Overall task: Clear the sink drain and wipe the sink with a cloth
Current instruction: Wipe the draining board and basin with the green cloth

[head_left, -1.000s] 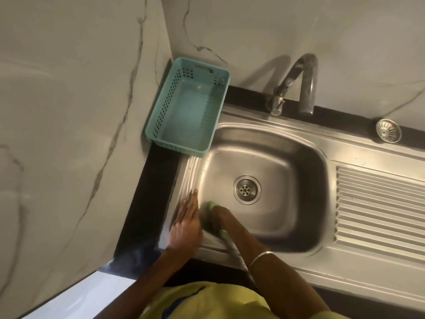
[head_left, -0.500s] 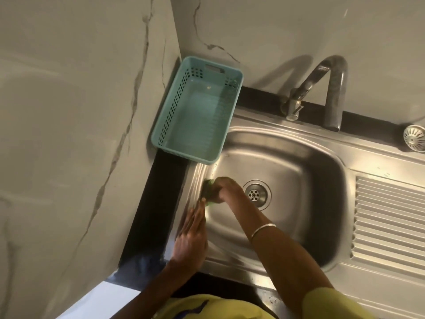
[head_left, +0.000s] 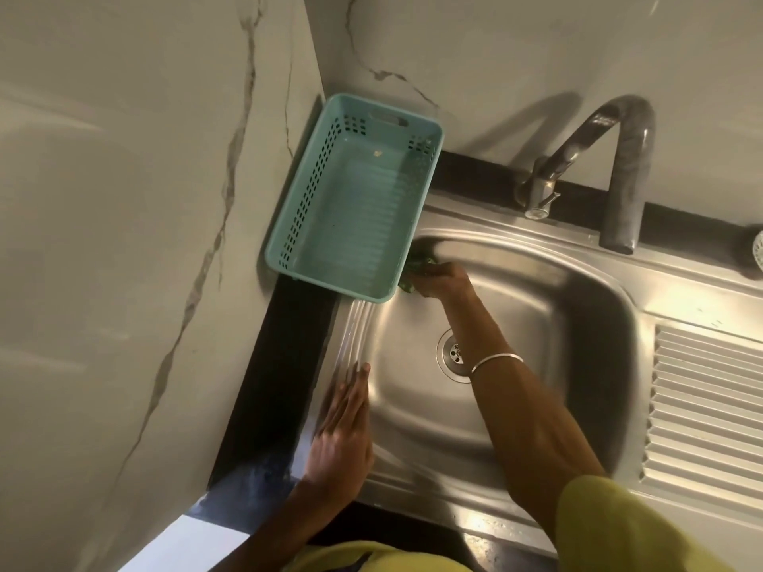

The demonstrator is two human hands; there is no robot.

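The steel sink fills the middle of the view, with its round drain partly hidden behind my right forearm. My right hand is closed on a green cloth and presses it against the basin's far left corner, just under the teal basket. My left hand lies flat with fingers together on the sink's left rim, holding nothing. A metal bangle sits on my right wrist.
An empty teal plastic basket stands in the corner, overhanging the sink's left rim. A curved tap rises behind the basin. The ribbed draining board lies to the right, with a loose strainer at the far right edge.
My right hand has slid the cloth along the basin's left wall, from the near left corner up to the far left corner. My left hand has stayed on the rim.
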